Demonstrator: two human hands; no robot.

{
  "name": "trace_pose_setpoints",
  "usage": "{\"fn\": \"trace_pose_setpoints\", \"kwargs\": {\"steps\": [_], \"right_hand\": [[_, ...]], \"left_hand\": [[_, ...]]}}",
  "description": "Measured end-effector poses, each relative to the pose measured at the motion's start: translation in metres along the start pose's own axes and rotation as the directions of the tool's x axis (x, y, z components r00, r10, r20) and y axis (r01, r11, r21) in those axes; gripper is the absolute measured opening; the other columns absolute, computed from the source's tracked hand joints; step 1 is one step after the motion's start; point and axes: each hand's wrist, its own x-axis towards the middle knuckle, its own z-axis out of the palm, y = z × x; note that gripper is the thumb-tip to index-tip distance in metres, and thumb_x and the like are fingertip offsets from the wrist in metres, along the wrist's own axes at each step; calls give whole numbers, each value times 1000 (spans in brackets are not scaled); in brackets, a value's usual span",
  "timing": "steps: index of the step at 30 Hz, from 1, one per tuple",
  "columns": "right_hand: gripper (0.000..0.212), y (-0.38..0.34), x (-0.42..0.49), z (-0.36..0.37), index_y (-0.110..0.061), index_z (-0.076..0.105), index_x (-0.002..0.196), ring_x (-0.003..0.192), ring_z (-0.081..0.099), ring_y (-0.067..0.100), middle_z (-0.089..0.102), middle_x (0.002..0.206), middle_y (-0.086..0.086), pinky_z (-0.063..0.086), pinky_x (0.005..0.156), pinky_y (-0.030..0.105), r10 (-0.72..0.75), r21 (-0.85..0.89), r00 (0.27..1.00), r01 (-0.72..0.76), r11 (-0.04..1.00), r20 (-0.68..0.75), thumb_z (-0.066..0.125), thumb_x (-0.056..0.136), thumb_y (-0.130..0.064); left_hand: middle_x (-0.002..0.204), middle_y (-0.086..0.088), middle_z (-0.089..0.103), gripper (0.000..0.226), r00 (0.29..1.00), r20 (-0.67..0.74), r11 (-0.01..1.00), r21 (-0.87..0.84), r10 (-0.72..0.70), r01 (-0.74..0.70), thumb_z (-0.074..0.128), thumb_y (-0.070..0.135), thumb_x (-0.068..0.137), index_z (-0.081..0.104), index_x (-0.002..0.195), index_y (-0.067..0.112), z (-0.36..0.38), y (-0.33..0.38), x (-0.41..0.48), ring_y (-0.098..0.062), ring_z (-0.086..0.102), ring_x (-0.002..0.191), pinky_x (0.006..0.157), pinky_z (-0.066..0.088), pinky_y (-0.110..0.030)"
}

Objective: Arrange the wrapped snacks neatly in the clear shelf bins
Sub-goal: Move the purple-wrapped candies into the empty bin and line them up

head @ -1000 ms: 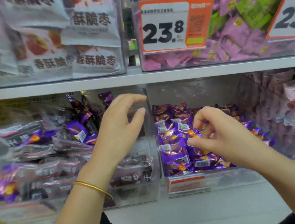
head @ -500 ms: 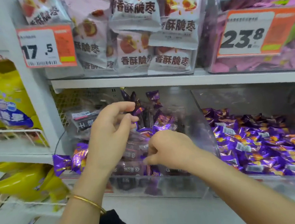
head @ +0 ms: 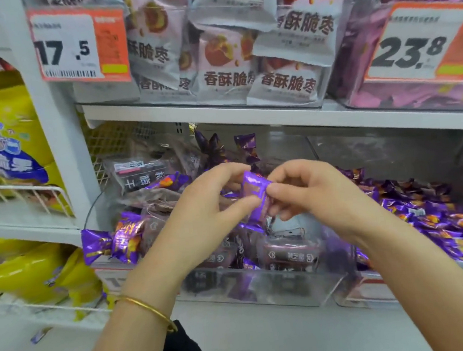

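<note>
Dark packets (head: 287, 254) crowd the clear bin (head: 261, 293) — purple strays (head: 111, 244) sit at its left edge. Left hand (head: 200, 219) and right hand (head: 319, 193) pinch one glossy purple snack (head: 255, 197) between their fingers — perhaps creased.

One held snack (head: 255, 198), one gold bangle (head: 146, 309)

At frame centre, the left hand (head: 200, 213) and right hand (head: 318, 196) pinch one purple snack (head: 255, 198) between fingertips, above a clear bin (head: 261, 292) of mixed dark and purple packets. A gold bracelet (head: 149, 309) circles the left wrist. At right, a second bin (head: 372, 291) holds purple sweets (head: 435, 214). Above, pale bags (head: 229, 51) sit between price tags 17.5 (head: 76, 46) and 23.8 (head: 414, 47). Yellow bags (head: 4, 124) fill the left edge.
</note>
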Motion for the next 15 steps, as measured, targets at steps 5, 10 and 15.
{"fn": "trace_pose_setpoints", "kwargs": {"steps": [5,10,15], "right_hand": [[5,13,-2,2,-5,62,91,66,65,14,70,75,9,54,63,24,74,99,997,-71,993,-31,63,86,-7],[13,20,-2,23,-14,71,86,73,59,8,70,82,2,49,71,24,196,-579,942,-1,815,274,68,83,-27],[29,14,8,46,-20,65,88,77,49,19,48,69,-6,38,65,27,263,-915,955,23,402,139,62,81,-48]], "left_hand": [[88,6,67,32,1000,-26,997,70,-12,13,69,9,79,61,102,30,-4,-5,2,-6,62,77,74,50,-24],[87,2,69,26,991,-122,994,-101,-57,45,69,6,80,60,92,27,-11,-5,2,-14,65,76,72,53,-26],[89,3,67,26,991,-131,997,-74,-36,27,67,8,81,59,94,29,-8,-4,2,-16,64,77,74,54,-29]]}}
